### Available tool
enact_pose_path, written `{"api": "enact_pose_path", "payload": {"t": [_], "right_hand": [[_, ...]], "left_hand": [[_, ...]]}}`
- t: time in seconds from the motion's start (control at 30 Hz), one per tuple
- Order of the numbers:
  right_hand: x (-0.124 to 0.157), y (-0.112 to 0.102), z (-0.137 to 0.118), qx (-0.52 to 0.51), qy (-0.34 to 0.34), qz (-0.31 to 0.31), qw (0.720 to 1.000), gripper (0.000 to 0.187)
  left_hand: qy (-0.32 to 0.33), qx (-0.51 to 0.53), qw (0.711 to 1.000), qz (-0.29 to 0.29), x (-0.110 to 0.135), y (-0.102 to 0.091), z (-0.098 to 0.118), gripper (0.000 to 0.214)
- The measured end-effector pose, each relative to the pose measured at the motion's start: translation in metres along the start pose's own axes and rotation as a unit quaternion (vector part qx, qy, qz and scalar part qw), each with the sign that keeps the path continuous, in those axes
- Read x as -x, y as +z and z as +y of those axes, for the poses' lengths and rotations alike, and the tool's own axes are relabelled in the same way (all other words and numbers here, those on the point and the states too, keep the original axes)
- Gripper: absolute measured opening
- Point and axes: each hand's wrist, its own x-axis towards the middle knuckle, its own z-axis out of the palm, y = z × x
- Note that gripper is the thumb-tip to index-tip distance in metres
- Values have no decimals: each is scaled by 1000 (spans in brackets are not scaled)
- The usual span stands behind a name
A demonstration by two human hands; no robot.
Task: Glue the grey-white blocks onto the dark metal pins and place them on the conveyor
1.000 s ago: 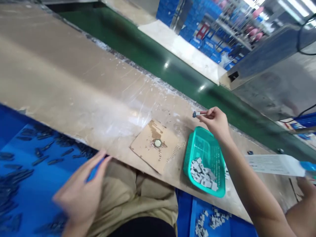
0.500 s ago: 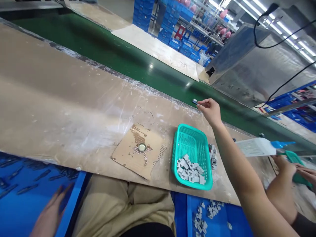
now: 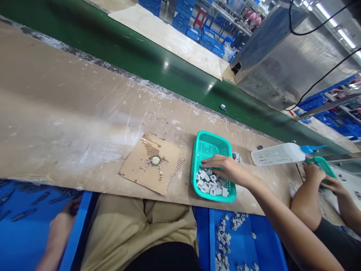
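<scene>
My right hand (image 3: 224, 168) reaches into the teal basket (image 3: 205, 145), fingers stretched over the pile of small grey parts (image 3: 211, 183) at its near end. A small assembled part (image 3: 222, 107) lies on the green conveyor belt (image 3: 141, 56). My left hand (image 3: 63, 226) is down in the blue bin (image 3: 25, 233) at the lower left, among dark slim parts (image 3: 24, 214); its fingers are mostly hidden by the bin's edge. A cardboard piece (image 3: 152, 165) with a round glue cap (image 3: 155, 160) lies on the worn bench (image 3: 70, 113).
A white glue bottle (image 3: 279, 154) with a blue nozzle lies right of the basket. Another person's hands (image 3: 321, 178) hold a second teal basket at the far right. A blue bin (image 3: 239, 241) of grey parts sits below the bench. A metal housing (image 3: 282, 71) stands over the belt.
My right hand let go of the small part on the conveyor belt and came back into the teal basket. My left hand dropped lower into the blue bin.
</scene>
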Motion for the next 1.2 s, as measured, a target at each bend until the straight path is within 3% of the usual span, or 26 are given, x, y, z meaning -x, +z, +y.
{"api": "enact_pose_path", "payload": {"t": [0.27, 0.43, 0.53, 0.6, 0.67, 0.73, 0.87, 0.97, 1.1, 1.2], "right_hand": [[3, 8, 2, -35, 33, 83, 995, 10], [5, 4, 6, -77, 62, 65, 993, 24], [4, 0, 8, -173, 81, 92, 977, 24], [3, -2, 8, -264, 83, 117, 954, 25], [0, -3, 3, -331, 78, 137, 930, 24], [-6, -3, -6, -357, 66, 151, 919, 23], [-26, -1, -37, -337, 19, 182, 924, 28], [-46, 2, -62, -290, -21, 167, 942, 35], [-73, 13, -84, -144, -64, 168, 973, 24], [-88, 27, -89, -28, -92, 208, 973, 28]], "left_hand": [[-60, 47, 997, 8, 10, 3, 1, 9], [-93, 85, 992, -4, 10, -6, -8, 7], [-143, 139, 979, -29, 11, -18, -5, 5], [-222, 257, 939, -63, 13, -26, 1, 12], [-300, 398, 863, -82, 15, -32, 7, 18], [-336, 485, 805, -61, 18, -35, 12, 20], [-302, 552, 777, 6, 35, -46, 27, 20], [-269, 604, 749, 42, 51, -61, 48, 19], [-265, 657, 704, 58, 60, -82, 72, 9], [-251, 694, 673, 44, 62, -88, 76, 6]]}}
